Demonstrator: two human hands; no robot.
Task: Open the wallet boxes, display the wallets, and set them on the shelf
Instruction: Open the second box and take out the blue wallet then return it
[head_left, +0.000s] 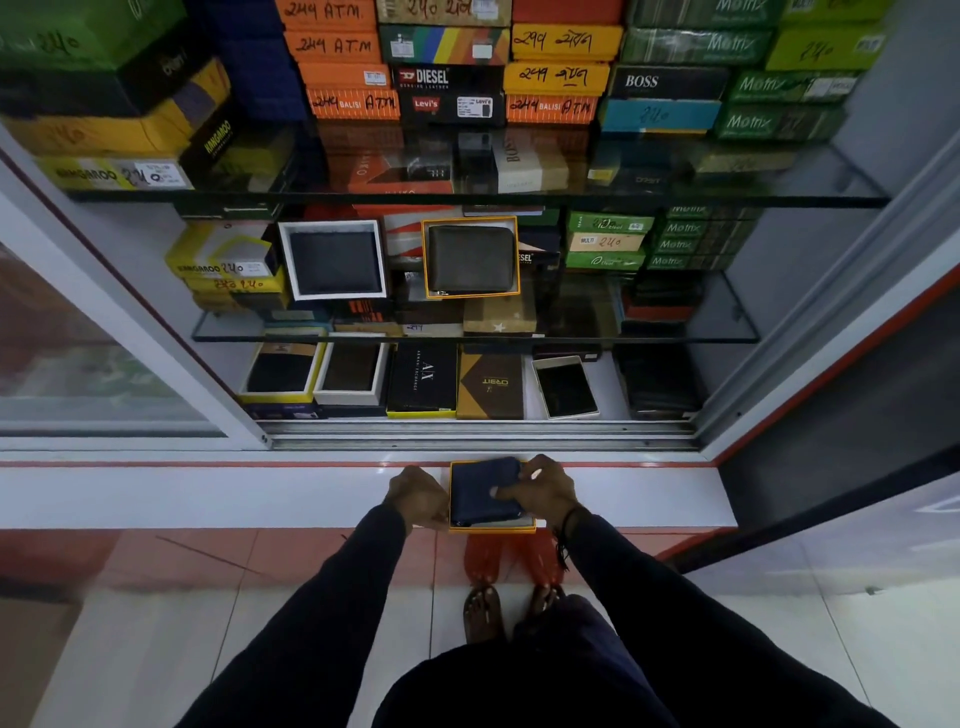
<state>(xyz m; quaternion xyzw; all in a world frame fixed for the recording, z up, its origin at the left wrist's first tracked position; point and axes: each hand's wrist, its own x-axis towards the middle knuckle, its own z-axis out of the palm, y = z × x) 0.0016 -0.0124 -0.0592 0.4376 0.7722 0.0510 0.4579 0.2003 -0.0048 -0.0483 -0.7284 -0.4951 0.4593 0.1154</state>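
Both arms reach forward and down in long dark sleeves, elbows bent outward and forearms angling in so the hands meet close together at the middle. The left hand (418, 498) is curled with its knuckles up and its fingers (435, 512) wrapped against the left edge of what it grips, while the right hand (543, 491) lies over the right side, thumb stretched inward across the top and fingertips pinching at the far corner. A dark band circles the right wrist, and two sandalled feet stand below.

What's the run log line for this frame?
left hand: holds orange-rimmed box | right hand: on blue wallet | shelf: not placed
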